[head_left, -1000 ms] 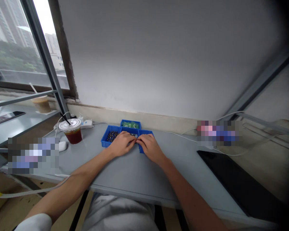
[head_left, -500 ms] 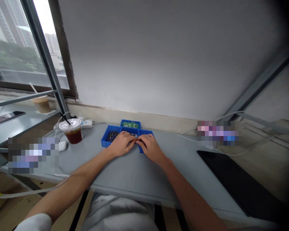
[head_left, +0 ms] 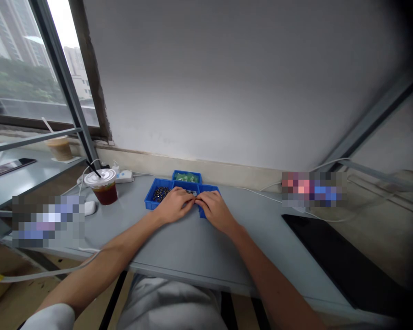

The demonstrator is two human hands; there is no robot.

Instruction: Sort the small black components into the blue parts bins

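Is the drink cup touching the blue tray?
Apart: the head view shows bare grey tabletop between the drink cup and the blue tray.

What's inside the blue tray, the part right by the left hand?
That compartment of the blue plastic tray holds a heap of small dark pieces. The left hand covers its right side, so whatever lies beneath the hand cannot be seen.

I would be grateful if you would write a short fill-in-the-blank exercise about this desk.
The left hand and right hand meet over ____ plastic trays.
The tray farthest from the person holds ____ contents.
The lidded plastic cup left of the trays has a ____ straw.
The table beneath them is ____.

Missing words: blue; green; black; gray.
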